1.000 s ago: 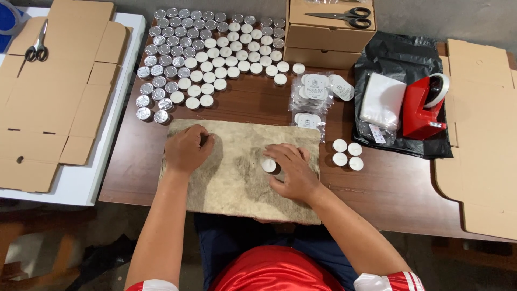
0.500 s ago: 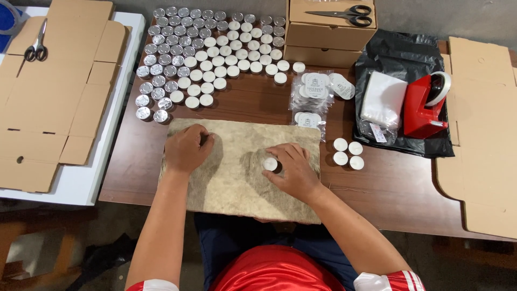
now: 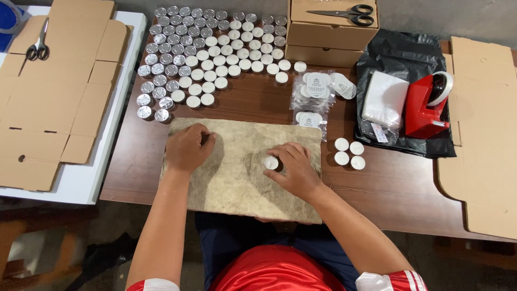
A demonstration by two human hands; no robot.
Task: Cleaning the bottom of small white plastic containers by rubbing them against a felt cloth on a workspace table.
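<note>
A beige stone-patterned board (image 3: 237,183) lies on the brown table in front of me. My right hand (image 3: 293,172) rests on the board with its fingers closed around a small white tealight candle (image 3: 270,162). My left hand (image 3: 188,148) presses down on the board's upper left part, fingers curled, holding nothing that I can see. Several more tealights (image 3: 210,54), white ones and silver-cupped ones, stand in rows at the back of the table.
Several loose tealights (image 3: 348,153) sit right of the board. Clear packets of candles (image 3: 318,94), a red tape dispenser (image 3: 425,105) on a black bag, and a cardboard box with scissors (image 3: 344,13) stand behind. Flat cardboard sheets (image 3: 48,91) with scissors lie left; another lies right.
My right hand has turned slightly on the tealight, which stays at the same spot on the board. My left hand has not moved.
</note>
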